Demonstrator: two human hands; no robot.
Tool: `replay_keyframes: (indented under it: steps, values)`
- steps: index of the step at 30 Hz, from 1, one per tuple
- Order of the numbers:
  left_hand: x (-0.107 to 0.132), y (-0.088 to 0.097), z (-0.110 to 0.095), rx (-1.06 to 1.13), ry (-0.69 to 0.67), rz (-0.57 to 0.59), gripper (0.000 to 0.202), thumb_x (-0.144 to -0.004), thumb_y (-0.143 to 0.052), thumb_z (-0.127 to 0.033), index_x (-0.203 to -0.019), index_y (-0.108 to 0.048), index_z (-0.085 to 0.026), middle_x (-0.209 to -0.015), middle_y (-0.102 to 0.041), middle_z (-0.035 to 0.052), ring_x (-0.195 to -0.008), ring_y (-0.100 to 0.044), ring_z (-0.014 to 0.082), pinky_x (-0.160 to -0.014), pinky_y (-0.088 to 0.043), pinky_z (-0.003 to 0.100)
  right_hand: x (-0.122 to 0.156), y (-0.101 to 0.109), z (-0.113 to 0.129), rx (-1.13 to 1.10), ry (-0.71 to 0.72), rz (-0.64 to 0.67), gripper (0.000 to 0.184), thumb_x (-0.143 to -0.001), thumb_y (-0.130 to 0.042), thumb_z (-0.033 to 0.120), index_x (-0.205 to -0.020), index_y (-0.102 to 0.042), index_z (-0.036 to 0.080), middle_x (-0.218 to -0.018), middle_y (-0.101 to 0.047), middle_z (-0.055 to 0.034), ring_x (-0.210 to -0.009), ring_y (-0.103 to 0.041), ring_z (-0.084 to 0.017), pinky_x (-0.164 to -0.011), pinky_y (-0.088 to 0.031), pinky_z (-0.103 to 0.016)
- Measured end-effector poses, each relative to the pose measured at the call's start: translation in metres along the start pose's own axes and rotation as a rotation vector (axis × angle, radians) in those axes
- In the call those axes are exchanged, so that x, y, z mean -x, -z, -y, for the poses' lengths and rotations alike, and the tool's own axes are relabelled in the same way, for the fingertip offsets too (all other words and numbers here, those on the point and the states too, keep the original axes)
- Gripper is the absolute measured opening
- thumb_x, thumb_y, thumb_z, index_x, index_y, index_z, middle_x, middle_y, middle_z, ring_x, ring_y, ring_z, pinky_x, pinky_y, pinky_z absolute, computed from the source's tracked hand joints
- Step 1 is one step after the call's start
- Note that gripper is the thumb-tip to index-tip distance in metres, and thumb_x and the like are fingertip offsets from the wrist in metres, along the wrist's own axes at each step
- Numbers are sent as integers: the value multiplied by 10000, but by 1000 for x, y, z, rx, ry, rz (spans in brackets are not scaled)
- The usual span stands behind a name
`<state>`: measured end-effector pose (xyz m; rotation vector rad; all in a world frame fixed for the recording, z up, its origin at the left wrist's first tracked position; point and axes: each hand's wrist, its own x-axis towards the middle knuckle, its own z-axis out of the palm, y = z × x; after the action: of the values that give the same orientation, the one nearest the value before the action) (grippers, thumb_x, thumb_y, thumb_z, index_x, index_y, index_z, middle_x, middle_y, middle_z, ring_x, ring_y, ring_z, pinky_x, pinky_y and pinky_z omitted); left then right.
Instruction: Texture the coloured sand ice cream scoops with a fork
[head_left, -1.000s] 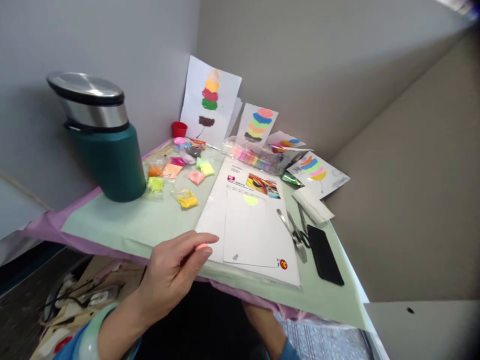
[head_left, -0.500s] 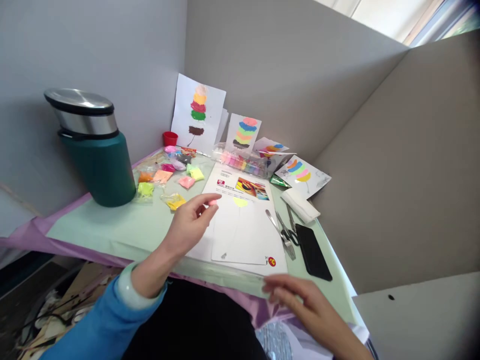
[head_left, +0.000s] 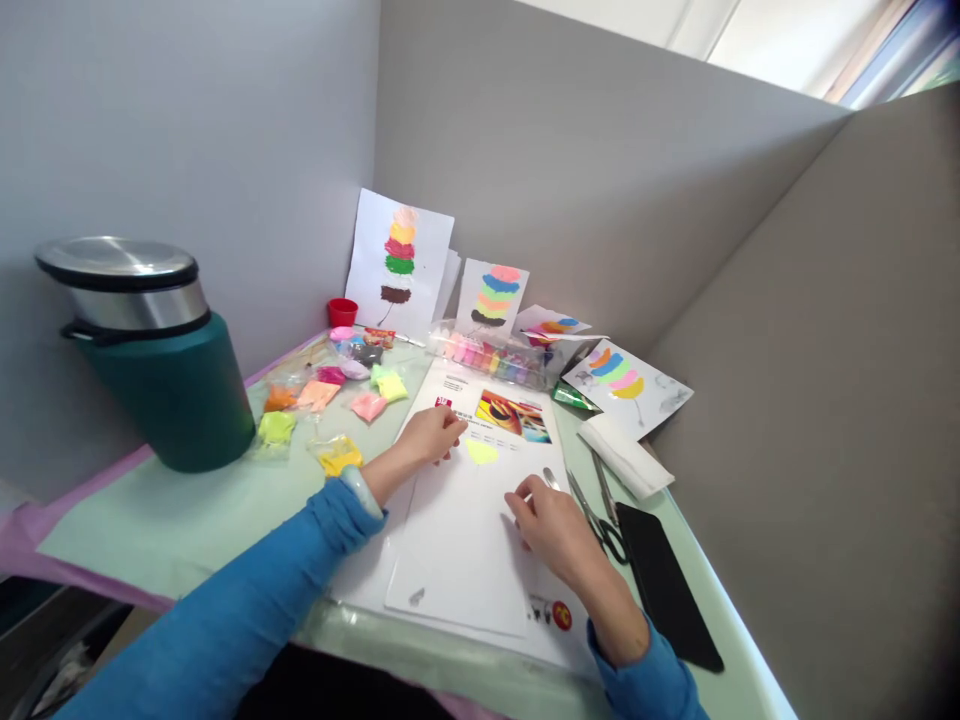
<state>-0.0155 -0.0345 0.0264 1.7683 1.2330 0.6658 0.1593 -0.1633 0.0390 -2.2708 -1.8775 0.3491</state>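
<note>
A white sheet (head_left: 457,560) lies on a larger printed pad, with a flat yellow shape (head_left: 481,452), apparently modelling clay, near its top. My left hand (head_left: 431,436) is over the sheet's upper left, just left of the yellow shape. Its fingers are pinched; a small pink lump showed between them a moment ago and is now hidden by the fingers. My right hand (head_left: 551,520) hovers over the right side of the sheet, loosely curled with nothing seen in it. Packets of coloured clay, among them a yellow packet (head_left: 339,456) and a pink packet (head_left: 368,405), lie to the left.
A teal bottle (head_left: 169,390) stands at the left. Scissors (head_left: 600,520), a fork partly behind my right hand, a black phone (head_left: 667,585) and a folded white cloth (head_left: 626,455) lie right. Finished pictures (head_left: 495,290) lean at the back behind a clear tray (head_left: 487,357). Grey partitions surround the table.
My left hand has moved forward toward the yellow shape, turning its fingers down. My right hand has come up from the table's front edge over the sheet. The view has tilted up slightly.
</note>
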Motion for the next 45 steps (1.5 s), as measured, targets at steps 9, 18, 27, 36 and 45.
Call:
replay_keyframes:
  steps: [9,18,27,36,45]
  values:
    - [-20,-6,17,509,-150,247,298,-734,-694,-327,-960,-613,-150,-726,-639,9,-606,-606,118,-600,-510,263,-74,-14,12,-535,342,-481,174,-907,-469,292,-881,-616,202,-853,-690,-40,-674,-638,-148,-646,-476,-263]
    - [-13,-4,10,657,-45,307,398,-724,-726,-509,-855,-659,-138,-657,-655,29,-603,-630,136,-620,-535,288,-79,-46,11,-461,612,-718,190,-915,-535,254,-1051,-660,211,-1012,-651,-102,-990,-614,-213,-845,-531,-373]
    - [-15,-5,18,647,-94,389,375,-762,-712,-432,-1017,-690,-158,-916,-706,75,-762,-671,152,-700,-534,276,-82,-50,9,-327,596,-778,192,-927,-521,258,-1037,-673,221,-1037,-632,-97,-1003,-598,-219,-876,-511,-403]
    - [-8,-7,8,826,-77,286,392,-713,-751,-397,-983,-683,-122,-876,-700,81,-760,-652,153,-728,-497,282,-85,-53,13,27,776,-728,540,-947,-502,336,-1447,-375,177,-1421,-497,-153,-1324,-423,-299,-1058,-332,-515]
    - [-14,-12,14,1028,-79,461,561,-827,-563,-623,-1073,-658,-128,-965,-676,103,-829,-616,155,-815,-464,317,-89,-54,8,154,852,-753,566,-960,-468,338,-1475,-331,145,-1433,-490,-153,-1372,-372,-327,-1075,-294,-539]
